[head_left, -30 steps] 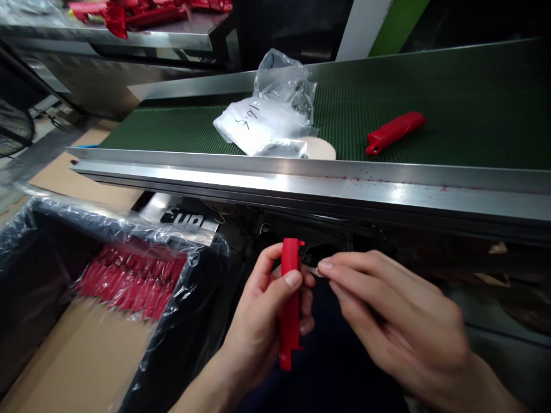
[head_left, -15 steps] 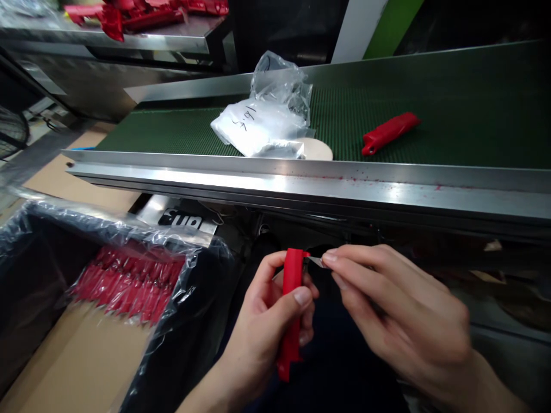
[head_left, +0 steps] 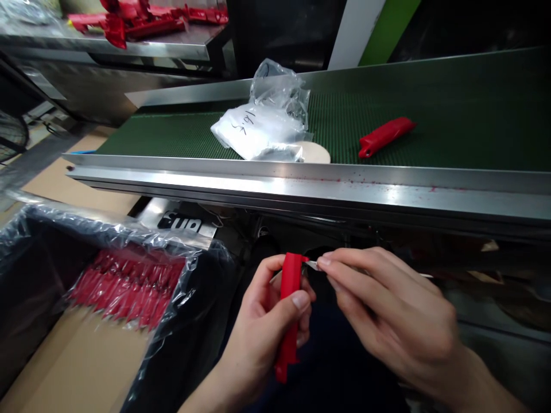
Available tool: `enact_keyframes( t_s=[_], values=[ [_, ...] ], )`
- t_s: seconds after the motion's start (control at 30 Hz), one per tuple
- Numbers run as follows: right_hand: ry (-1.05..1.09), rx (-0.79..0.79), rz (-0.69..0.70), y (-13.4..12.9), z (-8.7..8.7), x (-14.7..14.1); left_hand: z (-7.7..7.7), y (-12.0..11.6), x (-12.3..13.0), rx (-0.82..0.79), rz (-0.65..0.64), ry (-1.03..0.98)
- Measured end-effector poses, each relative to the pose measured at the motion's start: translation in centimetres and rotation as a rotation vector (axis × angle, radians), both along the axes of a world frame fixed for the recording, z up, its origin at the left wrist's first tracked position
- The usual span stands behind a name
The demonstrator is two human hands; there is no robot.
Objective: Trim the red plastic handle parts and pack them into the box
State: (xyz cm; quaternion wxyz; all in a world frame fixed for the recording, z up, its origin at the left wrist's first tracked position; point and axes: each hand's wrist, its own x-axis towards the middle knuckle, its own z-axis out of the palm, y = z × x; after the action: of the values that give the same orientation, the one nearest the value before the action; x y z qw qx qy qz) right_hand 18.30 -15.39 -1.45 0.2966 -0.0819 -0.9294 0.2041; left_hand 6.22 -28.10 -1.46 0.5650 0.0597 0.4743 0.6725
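My left hand (head_left: 267, 321) is wrapped round a long red plastic part (head_left: 291, 278), held roughly upright with the thumb across its front. Close to the part's upper right edge, my right hand (head_left: 387, 310) pinches a small knife (head_left: 312, 265) with a thin pointed metal blade. The blade's tip is at a little red nub by the top of the part; whether it cuts in cannot be made out. Most of the knife's handle is hidden behind my right fingers. A similar red part (head_left: 387, 137) lies on the green conveyor belt (head_left: 340, 123) in front of me.
The conveyor's metal rail (head_left: 267, 179) runs across in front of my hands. Plastic bags (head_left: 253, 126) and a pale round disc (head_left: 316, 152) lie on the belt. At left, a lined box (head_left: 116, 226) holds rows of bagged red parts (head_left: 129, 287). Red pieces (head_left: 142, 23) lie on a metal table.
The view has shifted slightly. The knife tip and my right hand have moved a little left and closer to the top of the red part; both grips are the same.
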Motion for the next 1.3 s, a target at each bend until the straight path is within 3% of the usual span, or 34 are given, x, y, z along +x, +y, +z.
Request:
enact_keyframes(
  t_s=[0.57,0.9,0.97,1.03,1.13,1.2,1.3],
  values=[
    [0.01,0.004,0.03,0.0,-0.2,-0.1,-0.9,-0.6,-0.3,0.02,-0.046,0.01],
    [0.049,0.031,0.024,0.5,-0.9,-0.3,-1.3,-0.4,-0.8,0.164,-0.072,-0.107],
    [0.07,0.082,-0.052,1.3,-1.4,-0.5,-1.2,-0.5,-0.5,0.212,-0.089,-0.137],
    [0.114,0.107,-0.221,2.4,-1.7,-0.6,-1.4,-0.8,-0.2,0.3,-0.139,-0.15],
    [0.158,0.004,-0.439,3.5,-1.5,-0.3,-2.0,-1.2,0.2,0.333,-0.163,-0.155],
    [0.116,-0.075,-0.366,3.1,-1.1,-0.1,-2.4,-1.2,0.0,0.269,-0.128,-0.175],
    [0.057,-0.132,-0.12,1.5,-0.6,0.0,-2.5,-1.1,-0.5,0.211,-0.101,-0.162]
  ],
)
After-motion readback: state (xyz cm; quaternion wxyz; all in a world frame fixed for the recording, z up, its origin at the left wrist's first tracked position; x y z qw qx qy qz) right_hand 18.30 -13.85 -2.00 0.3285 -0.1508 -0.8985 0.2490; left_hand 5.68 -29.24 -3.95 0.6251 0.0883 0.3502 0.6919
